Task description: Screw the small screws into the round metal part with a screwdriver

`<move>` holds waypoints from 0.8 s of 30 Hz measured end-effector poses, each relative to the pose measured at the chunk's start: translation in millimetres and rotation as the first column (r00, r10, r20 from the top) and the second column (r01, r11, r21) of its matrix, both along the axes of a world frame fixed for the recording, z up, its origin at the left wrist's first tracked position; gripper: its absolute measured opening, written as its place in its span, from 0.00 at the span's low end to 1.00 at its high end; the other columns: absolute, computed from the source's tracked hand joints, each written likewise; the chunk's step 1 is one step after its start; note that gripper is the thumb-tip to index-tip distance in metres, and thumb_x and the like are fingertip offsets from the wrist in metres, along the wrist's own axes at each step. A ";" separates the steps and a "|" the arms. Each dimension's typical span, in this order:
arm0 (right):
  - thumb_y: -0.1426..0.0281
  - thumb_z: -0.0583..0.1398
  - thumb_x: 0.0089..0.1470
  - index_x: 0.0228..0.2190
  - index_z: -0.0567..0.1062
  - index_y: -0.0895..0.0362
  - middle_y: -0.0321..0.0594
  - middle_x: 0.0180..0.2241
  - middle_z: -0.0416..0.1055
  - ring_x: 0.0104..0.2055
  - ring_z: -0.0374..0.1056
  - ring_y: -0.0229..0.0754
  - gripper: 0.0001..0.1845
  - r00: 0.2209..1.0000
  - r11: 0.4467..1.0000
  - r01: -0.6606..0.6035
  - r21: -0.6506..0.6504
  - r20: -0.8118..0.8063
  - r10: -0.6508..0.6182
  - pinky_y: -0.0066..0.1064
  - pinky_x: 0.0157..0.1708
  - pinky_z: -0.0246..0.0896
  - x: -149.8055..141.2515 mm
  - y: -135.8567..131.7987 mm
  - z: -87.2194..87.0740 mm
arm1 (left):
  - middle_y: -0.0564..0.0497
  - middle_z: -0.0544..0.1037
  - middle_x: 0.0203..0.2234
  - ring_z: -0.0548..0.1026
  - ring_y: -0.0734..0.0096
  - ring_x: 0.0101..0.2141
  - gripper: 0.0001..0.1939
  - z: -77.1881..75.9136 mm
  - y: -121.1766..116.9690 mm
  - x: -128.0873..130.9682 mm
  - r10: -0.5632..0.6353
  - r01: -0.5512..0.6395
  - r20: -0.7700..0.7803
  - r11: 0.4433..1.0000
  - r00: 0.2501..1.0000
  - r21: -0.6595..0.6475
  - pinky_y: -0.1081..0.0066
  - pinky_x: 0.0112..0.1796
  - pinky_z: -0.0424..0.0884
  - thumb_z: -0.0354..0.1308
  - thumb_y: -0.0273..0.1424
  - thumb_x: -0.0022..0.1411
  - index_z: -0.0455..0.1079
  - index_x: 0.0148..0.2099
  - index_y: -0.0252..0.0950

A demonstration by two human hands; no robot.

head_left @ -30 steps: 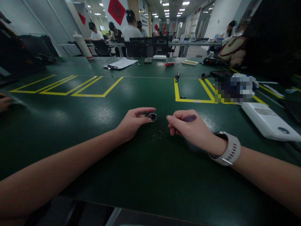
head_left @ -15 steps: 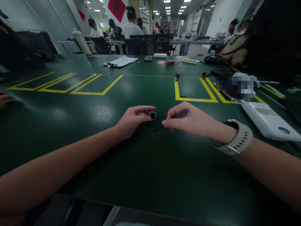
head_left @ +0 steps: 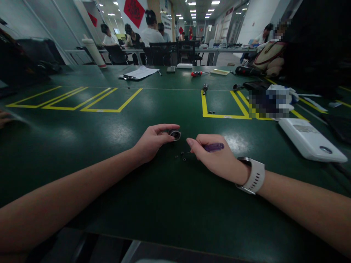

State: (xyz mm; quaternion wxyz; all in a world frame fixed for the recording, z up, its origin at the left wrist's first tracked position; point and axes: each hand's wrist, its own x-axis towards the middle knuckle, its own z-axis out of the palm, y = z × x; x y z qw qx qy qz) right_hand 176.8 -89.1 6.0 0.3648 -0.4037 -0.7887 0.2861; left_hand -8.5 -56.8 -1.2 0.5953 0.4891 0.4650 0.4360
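Observation:
Between the thumb and fingers of my left hand (head_left: 150, 144) is a small round metal part (head_left: 174, 135), its hollow opening turned toward me. My right hand (head_left: 215, 159) is closed around a screwdriver with a purple handle (head_left: 214, 147). Its thin shaft points left, just below the metal part and apart from it. A tiny dark piece (head_left: 182, 153) sits at the screwdriver's tip; whether it sticks there I cannot tell. A small ring-like piece (head_left: 184, 159) and another tiny piece (head_left: 176, 156) lie on the green table (head_left: 164, 204) under the tip.
Yellow tape outlines mark the table; the right one (head_left: 227, 117) holds small metal bits and a metal fitting (head_left: 205, 88). A white device (head_left: 312, 140) lies right. Farther back are a red screwdriver (head_left: 196, 73) and a clipboard with papers (head_left: 141, 73). Another person's hand (head_left: 4, 118) shows at left.
My right hand has turned and dropped, so the screwdriver lies flatter, and its tip with the tiny piece has shifted slightly up and left. My left hand keeps its hold.

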 end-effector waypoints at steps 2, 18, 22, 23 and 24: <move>0.66 0.53 0.58 0.17 0.64 0.58 0.31 0.17 0.59 0.20 0.56 0.31 0.19 0.998 0.991 -0.056 0.117 0.024 0.054 0.26 0.22 0.50 2.3 -2.8 -4.8 | 0.48 0.79 0.31 0.75 0.64 0.39 0.18 0.1 0.0 -0.4 -0.001 0.001 -0.010 1.000 1.000 0.002 0.62 0.47 0.66 0.63 0.21 0.43 0.75 0.41 0.33; 0.70 0.53 0.58 0.29 0.70 0.59 0.42 0.29 0.70 0.33 0.64 0.40 0.09 0.977 0.910 -0.164 0.380 0.189 0.097 0.33 0.34 0.60 -1.3 -3.3 -7.3 | 0.47 0.79 0.35 0.75 0.65 0.39 0.18 -0.6 -2.8 -4.7 0.003 -0.003 0.003 1.000 1.000 0.027 0.63 0.48 0.66 0.63 0.20 0.43 0.74 0.41 0.32; 0.71 0.53 0.58 0.29 0.70 0.59 0.43 0.30 0.70 0.33 0.64 0.41 0.08 0.970 0.911 -0.165 0.378 0.227 0.082 0.33 0.33 0.60 -2.9 -2.7 -6.7 | 0.47 0.79 0.32 0.76 0.64 0.39 0.18 -1.9 -3.2 -4.6 -0.001 0.001 -0.009 0.999 1.000 0.036 0.62 0.47 0.67 0.64 0.22 0.43 0.74 0.41 0.32; 0.71 0.53 0.58 0.30 0.70 0.59 0.43 0.30 0.70 0.33 0.64 0.41 0.08 0.967 0.909 -0.174 0.378 0.239 0.085 0.33 0.33 0.60 -3.1 -2.7 -6.6 | 0.47 0.79 0.31 0.76 0.64 0.39 0.18 -2.7 -3.1 -4.6 0.000 0.000 -0.010 0.999 1.000 0.039 0.62 0.46 0.68 0.64 0.22 0.43 0.74 0.41 0.32; 0.71 0.53 0.58 0.30 0.70 0.60 0.44 0.30 0.70 0.33 0.63 0.41 0.08 0.964 0.907 -0.184 0.379 0.252 0.090 0.33 0.33 0.60 -3.2 -2.8 -6.6 | 0.47 0.80 0.31 0.76 0.64 0.38 0.18 -3.6 -2.9 -4.5 0.002 -0.002 -0.010 0.999 1.000 0.044 0.63 0.46 0.68 0.64 0.22 0.43 0.74 0.41 0.32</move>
